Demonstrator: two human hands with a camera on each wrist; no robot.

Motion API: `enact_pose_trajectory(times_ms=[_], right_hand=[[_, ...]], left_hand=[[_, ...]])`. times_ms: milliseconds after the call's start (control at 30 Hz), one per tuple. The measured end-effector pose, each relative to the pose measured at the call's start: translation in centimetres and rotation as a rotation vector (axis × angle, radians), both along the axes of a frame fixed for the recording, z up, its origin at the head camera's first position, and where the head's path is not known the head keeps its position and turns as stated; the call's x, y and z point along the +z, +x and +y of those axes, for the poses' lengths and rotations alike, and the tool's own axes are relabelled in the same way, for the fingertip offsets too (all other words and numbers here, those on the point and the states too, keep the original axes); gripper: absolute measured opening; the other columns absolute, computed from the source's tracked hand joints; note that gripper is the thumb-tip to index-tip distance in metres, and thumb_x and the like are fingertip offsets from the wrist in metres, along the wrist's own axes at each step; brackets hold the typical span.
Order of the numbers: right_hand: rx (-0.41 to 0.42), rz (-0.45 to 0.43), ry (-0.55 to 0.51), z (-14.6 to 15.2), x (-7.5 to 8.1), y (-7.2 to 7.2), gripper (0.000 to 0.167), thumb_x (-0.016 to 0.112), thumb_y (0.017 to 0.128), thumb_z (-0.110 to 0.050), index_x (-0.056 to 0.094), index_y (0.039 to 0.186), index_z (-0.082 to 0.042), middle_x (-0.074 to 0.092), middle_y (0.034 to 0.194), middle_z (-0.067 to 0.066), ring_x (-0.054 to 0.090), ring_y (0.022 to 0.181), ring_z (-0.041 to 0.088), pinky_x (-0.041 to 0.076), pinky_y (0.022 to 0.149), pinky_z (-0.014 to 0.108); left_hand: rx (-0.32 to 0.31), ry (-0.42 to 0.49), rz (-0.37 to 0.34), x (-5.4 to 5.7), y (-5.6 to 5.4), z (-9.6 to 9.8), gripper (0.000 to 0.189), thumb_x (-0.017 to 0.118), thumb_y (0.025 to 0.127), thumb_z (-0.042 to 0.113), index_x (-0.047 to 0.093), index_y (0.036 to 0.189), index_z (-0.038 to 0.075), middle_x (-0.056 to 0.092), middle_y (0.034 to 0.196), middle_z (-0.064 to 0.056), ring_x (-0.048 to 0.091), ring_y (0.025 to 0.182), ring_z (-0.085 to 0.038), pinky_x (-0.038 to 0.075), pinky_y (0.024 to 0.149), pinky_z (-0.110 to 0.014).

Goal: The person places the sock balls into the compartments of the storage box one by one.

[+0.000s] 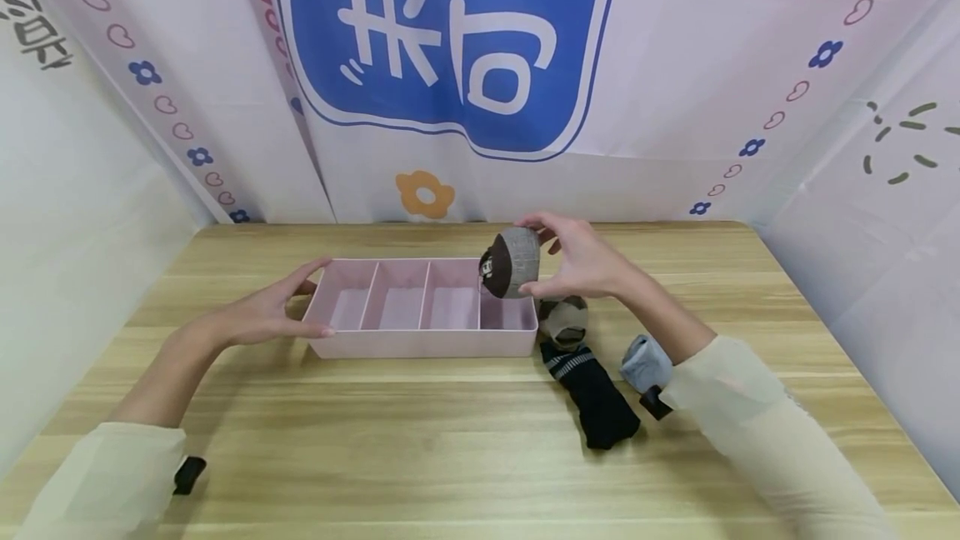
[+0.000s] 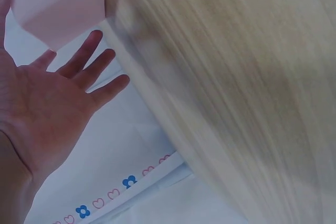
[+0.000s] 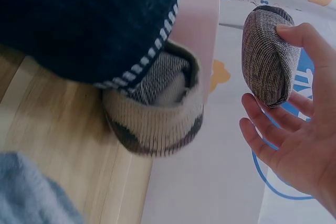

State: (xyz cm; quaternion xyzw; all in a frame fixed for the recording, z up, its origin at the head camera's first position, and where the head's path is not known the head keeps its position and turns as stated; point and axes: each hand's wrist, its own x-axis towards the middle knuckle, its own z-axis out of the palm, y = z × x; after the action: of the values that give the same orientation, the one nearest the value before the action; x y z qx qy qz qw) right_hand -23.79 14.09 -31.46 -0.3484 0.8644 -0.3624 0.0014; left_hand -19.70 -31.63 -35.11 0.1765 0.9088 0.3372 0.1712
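Note:
My right hand (image 1: 585,261) pinches a rolled-up sock (image 1: 519,263), grey and dark brown, above the right end of a pink divided box (image 1: 420,344). In the right wrist view, the thumb presses one side of this sock (image 3: 268,59) and fingertips support the other. My left hand (image 1: 258,308) spans the box's left end, thumb at the front corner and index finger at the back one. Its other fingers (image 2: 95,69) are spread straight in the left wrist view. Beside the box's right end sit a beige-and-dark rolled sock (image 1: 564,323) and a black sock (image 1: 592,398) with grey stripes.
A light blue rolled sock (image 1: 645,362) lies by the right forearm. The box stands on a wooden table (image 1: 390,457), its dividers running front to back. White printed cloth (image 1: 675,107) hangs behind the table and along its sides.

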Motion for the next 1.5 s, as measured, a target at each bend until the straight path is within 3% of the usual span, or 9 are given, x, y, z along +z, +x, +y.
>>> enact_pose_trajectory(times_ms=[167,567,1300,1500], right_hand=[[0.025,0.0,-0.016,-1.1,-0.1,-0.3,0.082,0.09,0.069,-0.022,0.055,0.14,0.001,0.065,0.126,0.013,0.063,0.109,0.031,0.054,0.092,0.05],[0.058,-0.047,-0.009,-4.3,0.2,-0.6,0.082,0.09,0.068,-0.02,0.055,0.14,-0.001,0.066,0.123,0.01,0.062,0.111,0.029,0.052,0.096,0.049],[0.112,-0.068,0.025,-8.6,0.6,-0.7,0.083,0.092,0.072,-0.023,0.054,0.142,-0.002,0.065,0.126,0.009,0.063,0.109,0.024,0.054,0.094,0.037],[0.119,-0.088,0.014,-9.3,0.6,-0.7,0.08,0.092,0.073,-0.022,0.054,0.141,-0.004,0.065,0.123,0.007,0.062,0.108,0.022,0.054,0.096,0.042]], left_hand=[[-0.003,0.005,-0.019,0.3,0.0,0.1,0.108,0.079,0.09,0.033,0.005,0.166,0.012,0.043,0.148,-0.034,0.04,0.138,-0.052,0.033,0.103,-0.079],[-0.011,0.022,-0.023,0.2,-0.1,0.0,0.108,0.079,0.09,0.03,0.005,0.165,0.009,0.048,0.143,-0.034,0.04,0.138,-0.053,0.033,0.104,-0.077],[-0.014,0.038,-0.026,0.1,0.0,-0.1,0.108,0.079,0.089,0.028,0.006,0.165,0.006,0.052,0.139,-0.031,0.043,0.136,-0.053,0.035,0.104,-0.075],[-0.016,0.031,-0.024,0.2,-0.1,-0.1,0.109,0.08,0.088,0.028,0.006,0.165,0.005,0.053,0.137,-0.03,0.047,0.132,-0.05,0.041,0.102,-0.07]])
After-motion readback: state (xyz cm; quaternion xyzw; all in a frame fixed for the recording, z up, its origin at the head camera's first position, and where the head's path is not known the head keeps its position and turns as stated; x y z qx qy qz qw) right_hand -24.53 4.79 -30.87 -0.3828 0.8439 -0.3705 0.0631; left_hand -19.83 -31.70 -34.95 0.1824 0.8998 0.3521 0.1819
